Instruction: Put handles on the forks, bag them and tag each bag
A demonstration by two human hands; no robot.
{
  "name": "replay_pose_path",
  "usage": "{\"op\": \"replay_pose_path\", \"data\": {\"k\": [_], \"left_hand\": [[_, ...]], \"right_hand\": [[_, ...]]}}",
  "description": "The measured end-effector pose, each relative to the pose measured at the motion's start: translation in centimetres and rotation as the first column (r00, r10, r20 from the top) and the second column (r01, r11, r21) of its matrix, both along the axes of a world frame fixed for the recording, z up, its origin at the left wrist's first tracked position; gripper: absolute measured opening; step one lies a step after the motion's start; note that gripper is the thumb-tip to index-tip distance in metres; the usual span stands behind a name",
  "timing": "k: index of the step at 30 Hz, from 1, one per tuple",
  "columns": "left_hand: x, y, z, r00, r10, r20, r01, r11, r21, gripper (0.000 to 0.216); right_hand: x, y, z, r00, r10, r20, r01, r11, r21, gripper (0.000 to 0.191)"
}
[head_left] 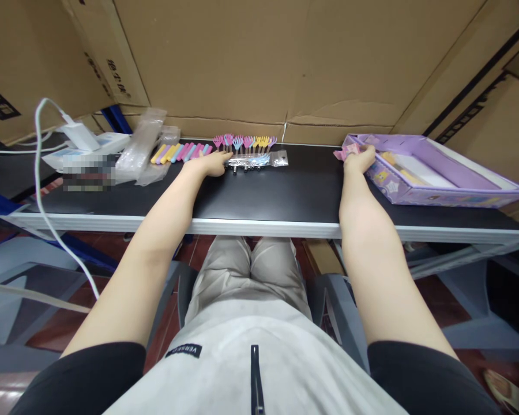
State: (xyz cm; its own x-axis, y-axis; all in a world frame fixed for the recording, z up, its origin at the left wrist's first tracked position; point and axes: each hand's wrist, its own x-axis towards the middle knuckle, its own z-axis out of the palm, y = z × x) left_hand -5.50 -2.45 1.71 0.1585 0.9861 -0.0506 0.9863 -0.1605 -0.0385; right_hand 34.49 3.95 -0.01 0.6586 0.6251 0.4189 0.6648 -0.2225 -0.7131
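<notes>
My left hand [210, 163] lies on the black tabletop [285, 193], fingers stretched toward a clear plastic bag of small dark parts [255, 161]. Just beyond it sits a row of small coloured hand-shaped toys [244, 141], and to their left a row of coloured sticks [181, 152]. My right hand [360, 159] is curled at the left corner of a purple box [432, 173] and pinches a small pink item [345, 151] there; what that item is I cannot make out.
Empty clear plastic sleeves [140, 144] lie left of the sticks. A white charger with cable [78, 135] rests on a white device at the far left. Cardboard boxes [263, 63] wall in the back. Grey plastic chairs stand under the table.
</notes>
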Motion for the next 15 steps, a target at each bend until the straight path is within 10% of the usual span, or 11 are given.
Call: {"op": "replay_pose_path", "data": {"k": [15], "left_hand": [[0.7,-0.7,0.7,0.999,0.018,0.044,-0.015,0.998,-0.067,0.084]], "right_hand": [[0.2,2.0,1.7,0.998,0.023,-0.065,-0.024,1.0,-0.019,0.031]]}}
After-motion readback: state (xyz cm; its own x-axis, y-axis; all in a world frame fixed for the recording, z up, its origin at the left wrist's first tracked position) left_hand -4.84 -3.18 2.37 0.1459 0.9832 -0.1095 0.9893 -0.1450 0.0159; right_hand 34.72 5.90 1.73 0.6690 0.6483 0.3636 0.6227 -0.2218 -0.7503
